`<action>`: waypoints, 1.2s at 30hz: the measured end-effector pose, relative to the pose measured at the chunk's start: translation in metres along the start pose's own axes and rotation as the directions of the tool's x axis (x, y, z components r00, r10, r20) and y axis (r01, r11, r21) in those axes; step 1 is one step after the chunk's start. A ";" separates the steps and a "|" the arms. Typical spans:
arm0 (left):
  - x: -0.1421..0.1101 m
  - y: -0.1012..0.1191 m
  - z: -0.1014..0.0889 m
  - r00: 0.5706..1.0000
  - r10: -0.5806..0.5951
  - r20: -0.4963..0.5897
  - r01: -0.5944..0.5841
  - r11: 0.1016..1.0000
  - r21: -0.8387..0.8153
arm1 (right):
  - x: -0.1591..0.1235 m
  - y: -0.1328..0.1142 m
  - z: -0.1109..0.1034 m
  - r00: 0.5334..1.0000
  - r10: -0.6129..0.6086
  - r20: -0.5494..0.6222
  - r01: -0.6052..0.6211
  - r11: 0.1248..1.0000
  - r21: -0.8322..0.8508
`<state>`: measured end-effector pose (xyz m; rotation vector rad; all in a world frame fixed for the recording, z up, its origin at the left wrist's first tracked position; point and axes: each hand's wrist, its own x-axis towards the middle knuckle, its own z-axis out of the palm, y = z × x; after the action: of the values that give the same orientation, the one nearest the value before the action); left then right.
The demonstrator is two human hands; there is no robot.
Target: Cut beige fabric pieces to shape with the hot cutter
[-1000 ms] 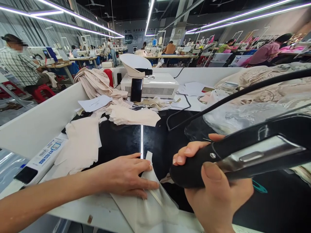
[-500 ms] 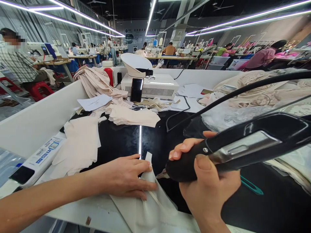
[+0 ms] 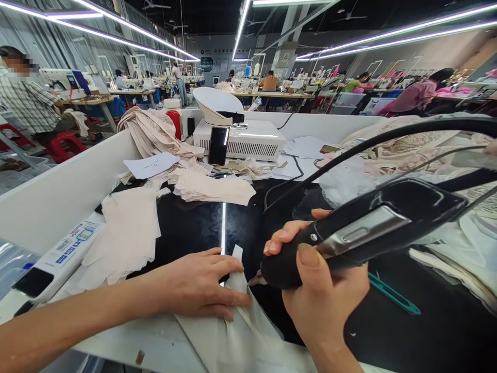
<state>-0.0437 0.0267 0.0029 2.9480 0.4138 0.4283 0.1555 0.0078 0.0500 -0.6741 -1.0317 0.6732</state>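
Your black work surface (image 3: 186, 230) spreads across the middle of the view, taken here as the clock's centre. At six o'clock, the pale cloth (image 3: 233, 352) lies over the near edge. At three, you have the black handheld tool (image 3: 361, 230), with a metal plate along its side and a cable (image 3: 349, 145) looping above it. Your left hand (image 3: 205, 285), toward seven, rests palm down on the cloth with its fingers spread wide. Your right hand (image 3: 318, 290), between four and five, is wrapped around the tool's rounded end, its thumb by the metal plate. At twelve sits a white vented box (image 3: 256, 139); one stack of pale pieces (image 3: 128, 228) lies at nine, another stack (image 3: 213, 188) toward ten. Near eleven, a white visor (image 3: 218, 101) rests on the box, a dark phone (image 3: 218, 145) upright below it. At four, a teal clip-like item (image 3: 396, 296) lies on the black surface.
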 end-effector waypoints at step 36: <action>-0.001 0.001 0.000 0.996 -0.081 -0.047 0.078 0.994 -0.074 | 0.015 0.018 0.010 1.000 -0.004 0.004 0.004 1.000 0.031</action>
<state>-0.0448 0.0256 0.0025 2.8448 0.5087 0.4965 0.1485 0.0317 0.0477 -0.6437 -1.0242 0.6863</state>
